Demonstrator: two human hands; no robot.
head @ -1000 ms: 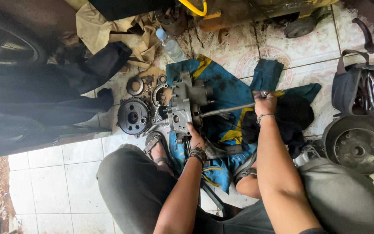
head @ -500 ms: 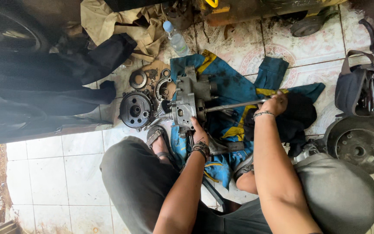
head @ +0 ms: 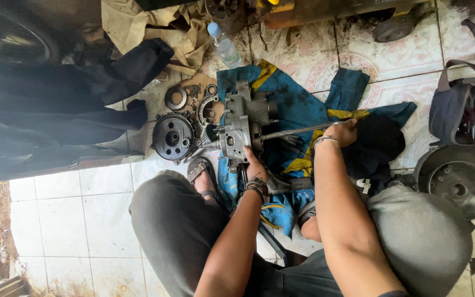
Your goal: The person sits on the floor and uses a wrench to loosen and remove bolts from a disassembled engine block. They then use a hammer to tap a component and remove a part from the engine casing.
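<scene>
Tiled floor, blue cloth: grimy grey metal engine casing steadied by left hand; right hand grips long steel wrench handle.

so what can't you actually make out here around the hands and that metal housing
- Head view: what the long bar's tip engages, hidden behind the grey metal housing.
- Right hand's fingers, curled around the bar's end; the grip itself is hidden.
- Left hand's fingertips, pressed against the housing's near side.
- Tools in the grey bag: too small, and cut by the right edge.
- Small parts beside the round dark disc: too small.
</scene>
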